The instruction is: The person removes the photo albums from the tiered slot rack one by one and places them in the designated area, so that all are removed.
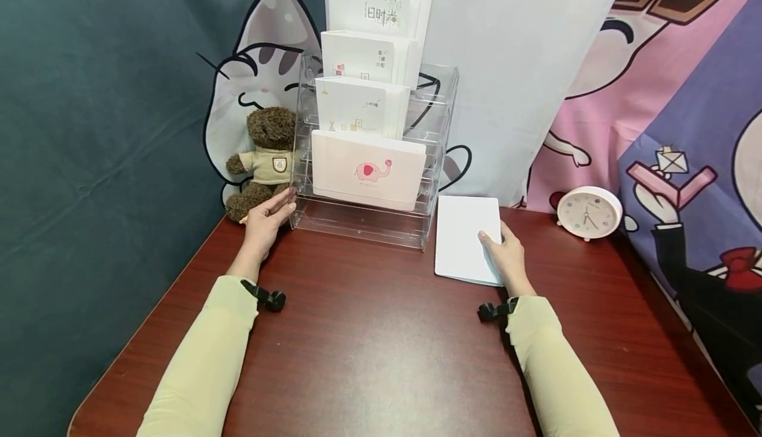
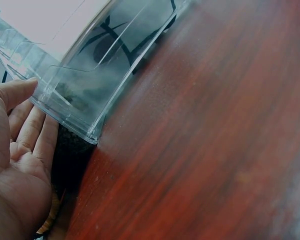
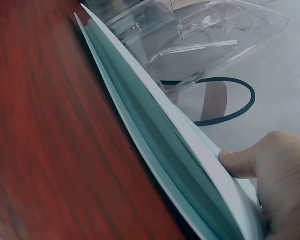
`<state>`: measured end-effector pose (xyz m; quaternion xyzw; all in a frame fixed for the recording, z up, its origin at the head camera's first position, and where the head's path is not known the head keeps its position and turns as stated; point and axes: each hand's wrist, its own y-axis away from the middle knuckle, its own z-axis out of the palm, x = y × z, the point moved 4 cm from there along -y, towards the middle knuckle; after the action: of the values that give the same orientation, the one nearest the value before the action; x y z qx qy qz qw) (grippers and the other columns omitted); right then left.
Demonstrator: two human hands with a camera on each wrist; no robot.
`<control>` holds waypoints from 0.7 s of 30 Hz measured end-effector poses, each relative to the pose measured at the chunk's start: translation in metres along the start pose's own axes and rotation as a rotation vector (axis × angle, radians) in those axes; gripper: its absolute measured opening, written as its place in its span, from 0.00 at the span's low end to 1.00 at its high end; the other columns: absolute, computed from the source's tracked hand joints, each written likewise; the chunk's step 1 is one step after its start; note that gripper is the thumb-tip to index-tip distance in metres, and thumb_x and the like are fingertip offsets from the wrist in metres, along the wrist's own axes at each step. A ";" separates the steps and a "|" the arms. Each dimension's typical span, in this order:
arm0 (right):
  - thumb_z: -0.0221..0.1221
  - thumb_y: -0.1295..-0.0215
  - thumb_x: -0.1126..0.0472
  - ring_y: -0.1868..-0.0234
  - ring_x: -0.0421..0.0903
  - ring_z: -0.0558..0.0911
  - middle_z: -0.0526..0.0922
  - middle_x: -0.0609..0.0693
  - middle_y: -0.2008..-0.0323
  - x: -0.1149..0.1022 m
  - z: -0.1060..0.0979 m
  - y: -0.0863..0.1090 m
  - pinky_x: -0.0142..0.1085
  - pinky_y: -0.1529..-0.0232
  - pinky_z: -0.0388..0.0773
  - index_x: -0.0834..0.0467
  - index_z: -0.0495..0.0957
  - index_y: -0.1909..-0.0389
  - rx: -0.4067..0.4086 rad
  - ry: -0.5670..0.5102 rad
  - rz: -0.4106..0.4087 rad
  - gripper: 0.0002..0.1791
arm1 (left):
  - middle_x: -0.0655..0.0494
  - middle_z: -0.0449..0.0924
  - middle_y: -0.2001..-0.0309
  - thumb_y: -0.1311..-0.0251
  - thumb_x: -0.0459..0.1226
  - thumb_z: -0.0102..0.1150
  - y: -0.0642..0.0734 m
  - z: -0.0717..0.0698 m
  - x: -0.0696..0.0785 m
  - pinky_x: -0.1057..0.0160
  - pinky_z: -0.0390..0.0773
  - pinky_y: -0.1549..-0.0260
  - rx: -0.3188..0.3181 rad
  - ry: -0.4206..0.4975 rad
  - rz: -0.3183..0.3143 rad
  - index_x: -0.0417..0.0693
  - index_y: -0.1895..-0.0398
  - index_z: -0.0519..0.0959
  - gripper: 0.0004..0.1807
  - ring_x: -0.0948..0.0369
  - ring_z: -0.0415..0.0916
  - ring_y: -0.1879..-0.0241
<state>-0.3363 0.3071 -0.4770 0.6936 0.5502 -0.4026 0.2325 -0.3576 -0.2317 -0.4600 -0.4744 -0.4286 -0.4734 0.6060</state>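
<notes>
A clear acrylic display rack (image 1: 357,227) with stepped tiers stands at the back of the table. My left hand (image 1: 268,222) pinches its left side edge, thumb (image 2: 22,92) on one side and fingers on the other. Right of the rack lies a thin white notebook (image 1: 465,235), a plain cover facing up. My right hand (image 1: 506,255) grips its right edge, thumb on top. Pale blue inner faces (image 3: 155,130) show between its slightly parted covers in the right wrist view. In the rack's lowest filled tier is a notebook with a pink elephant (image 1: 369,169).
Behind the elephant notebook, more white printed notebooks (image 1: 351,110) stand in the higher tiers. A brown teddy bear (image 1: 270,153) sits left of the rack. A round white clock (image 1: 589,213) stands at the back right of the brown table (image 1: 369,357). Printed cloth hangs behind.
</notes>
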 end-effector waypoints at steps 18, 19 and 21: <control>0.56 0.27 0.48 0.33 0.65 0.68 0.70 0.71 0.35 -0.013 0.014 0.013 0.57 0.31 0.63 0.70 0.63 0.29 -0.026 0.192 -0.047 0.36 | 0.50 0.77 0.36 0.36 0.35 0.68 0.004 -0.002 0.001 0.73 0.79 0.50 0.015 -0.043 0.015 0.46 0.32 0.76 0.28 0.63 0.77 0.40; 0.56 0.27 0.48 0.33 0.66 0.68 0.70 0.72 0.36 -0.013 0.014 0.013 0.58 0.31 0.62 0.70 0.63 0.29 -0.025 0.202 -0.052 0.37 | 0.50 0.77 0.36 0.36 0.35 0.68 0.004 -0.002 0.001 0.73 0.79 0.50 0.018 -0.044 0.016 0.46 0.32 0.76 0.28 0.63 0.77 0.40; 0.56 0.27 0.48 0.33 0.67 0.67 0.70 0.73 0.37 -0.014 0.014 0.013 0.59 0.31 0.62 0.72 0.63 0.30 -0.021 0.217 -0.064 0.37 | 0.49 0.76 0.36 0.36 0.35 0.68 0.003 -0.002 0.000 0.73 0.79 0.49 0.013 -0.036 0.019 0.45 0.32 0.75 0.29 0.63 0.77 0.40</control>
<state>-0.3295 0.2845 -0.4749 0.7126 0.5984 -0.3265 0.1660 -0.3544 -0.2330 -0.4606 -0.4829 -0.4380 -0.4559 0.6059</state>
